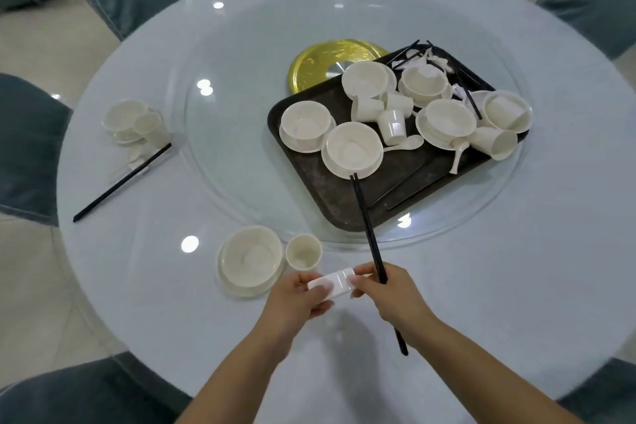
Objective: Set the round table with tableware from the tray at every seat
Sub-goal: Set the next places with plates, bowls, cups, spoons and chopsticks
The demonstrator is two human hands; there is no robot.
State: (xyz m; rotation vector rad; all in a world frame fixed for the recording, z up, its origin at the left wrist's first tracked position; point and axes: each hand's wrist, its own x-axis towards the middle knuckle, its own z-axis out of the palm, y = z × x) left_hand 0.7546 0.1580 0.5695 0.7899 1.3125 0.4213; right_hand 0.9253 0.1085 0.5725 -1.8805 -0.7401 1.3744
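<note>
A: What's sitting at the left of the frame?

B: A finished setting (pixel 132 122) is lying at centre left: bowl, cup, spoon and black chopsticks (pixel 122 182) on the counter (pixel 481 268). Lower centre, a second seat is being laid, with a bowl on its plate (pixel 249 260) and a cup (pixel 303 252) just right of it.

A: And the hands?

B: The left hand (pixel 301 298) is pinching one end of a small white chopstick rest (pixel 332 282), fingers (pixel 323 291) curled under it. The right hand (pixel 389 293) is touching the rest's other end while gripping a pair of chopsticks (pixel 368 234), tips pointing toward the tray.

A: So the next move?

B: Probably setting the rest down right of the cup, then laying the chopsticks across it; the rest is being held above the counter, not yet placed.

A: What's remaining?

B: The tray (pixel 323 196), centre right on the glass turntable (pixel 234 134), is carrying several more bowls, cups and spoons, so most seats are waiting.
</note>
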